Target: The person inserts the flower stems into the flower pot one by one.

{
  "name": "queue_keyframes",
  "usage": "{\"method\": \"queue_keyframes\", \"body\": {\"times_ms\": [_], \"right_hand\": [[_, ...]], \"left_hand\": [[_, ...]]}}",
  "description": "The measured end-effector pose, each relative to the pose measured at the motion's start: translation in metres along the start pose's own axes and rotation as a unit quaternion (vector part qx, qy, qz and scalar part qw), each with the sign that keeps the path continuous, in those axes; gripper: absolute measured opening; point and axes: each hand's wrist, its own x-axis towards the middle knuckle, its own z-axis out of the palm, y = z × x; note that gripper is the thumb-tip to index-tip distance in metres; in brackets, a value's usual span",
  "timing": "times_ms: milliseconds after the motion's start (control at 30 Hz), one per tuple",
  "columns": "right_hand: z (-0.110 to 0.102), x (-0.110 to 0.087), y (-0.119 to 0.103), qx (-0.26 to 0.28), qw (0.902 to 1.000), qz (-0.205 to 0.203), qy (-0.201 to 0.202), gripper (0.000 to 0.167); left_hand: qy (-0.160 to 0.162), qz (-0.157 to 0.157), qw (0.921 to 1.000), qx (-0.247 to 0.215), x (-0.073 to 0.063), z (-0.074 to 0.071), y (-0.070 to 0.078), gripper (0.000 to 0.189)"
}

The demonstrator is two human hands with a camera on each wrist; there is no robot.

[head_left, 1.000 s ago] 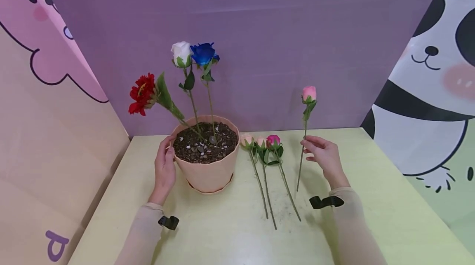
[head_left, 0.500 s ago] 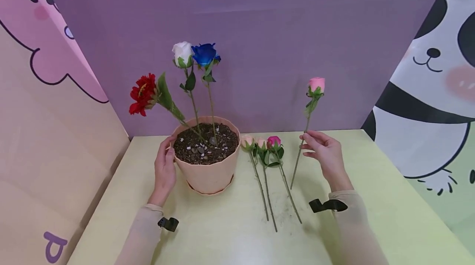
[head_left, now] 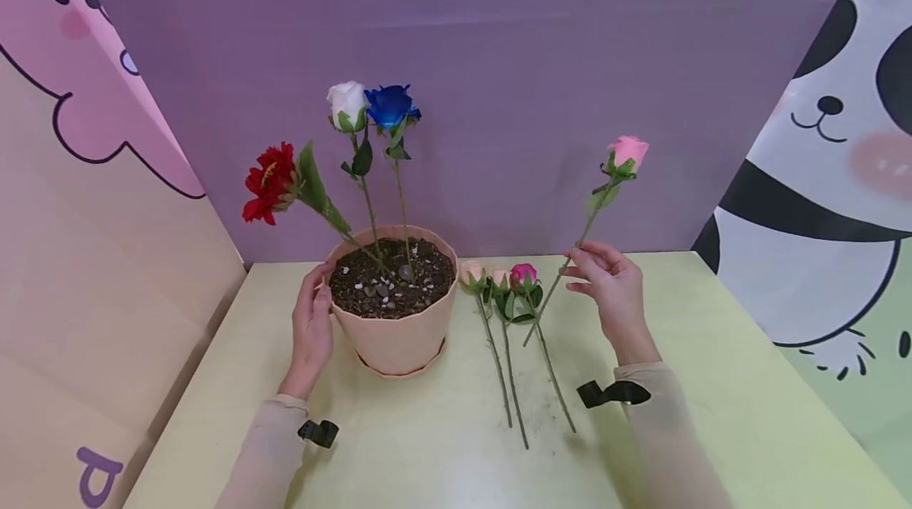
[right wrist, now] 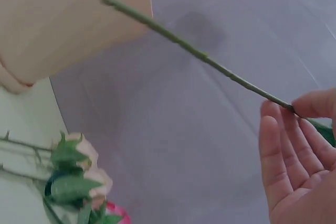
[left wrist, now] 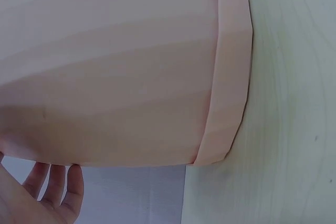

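Note:
My right hand [head_left: 609,287] pinches the stem of a pink rose [head_left: 628,153] between thumb and fingertips. The bloom leans up and right, and the bare stem end [right wrist: 110,1] slants down-left, overlapping the lying roses in the head view. At left, my left hand [head_left: 311,335] rests against the side of a peach flowerpot [head_left: 395,339], its fingers [left wrist: 73,187] extended along the wall. Dark soil [head_left: 363,295] fills the pot. A red flower [head_left: 271,183], a white rose [head_left: 347,105] and a blue rose [head_left: 390,107] stand in it, the red one leaning left.
Between pot and right hand, two pale peach roses [head_left: 473,275] and a magenta rose [head_left: 524,275] lie on the pale table [head_left: 427,446]. Soil specks dot the table near their stems. A purple backdrop [head_left: 499,97] rises behind, with a panda-printed panel [head_left: 819,256] at right.
The pink rose has tilted: its bloom moved up and right, its stem end swung left and up toward the pot. My right hand shifted slightly left and up. My left hand stayed at the pot.

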Motion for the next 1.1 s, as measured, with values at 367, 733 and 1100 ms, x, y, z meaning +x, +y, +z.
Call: {"method": "queue_keyframes", "body": {"times_ms": [367, 733, 1100], "right_hand": [[0.049, 0.009, -0.012, 0.066, 0.9972, -0.030, 0.016, 0.005], [0.098, 0.013, -0.026, 0.061, 0.9861, -0.150, 0.039, 0.011], [0.149, 0.003, -0.014, 0.006, 0.9771, -0.211, -0.027, 0.012]], "left_hand": [[-0.004, 0.001, 1.0000, -0.007, -0.003, 0.001, 0.003, 0.043], [-0.004, 0.001, 1.0000, 0.008, -0.002, -0.002, 0.002, 0.043], [-0.007, -0.002, 1.0000, 0.000, -0.001, -0.001, 0.001, 0.044]]}}
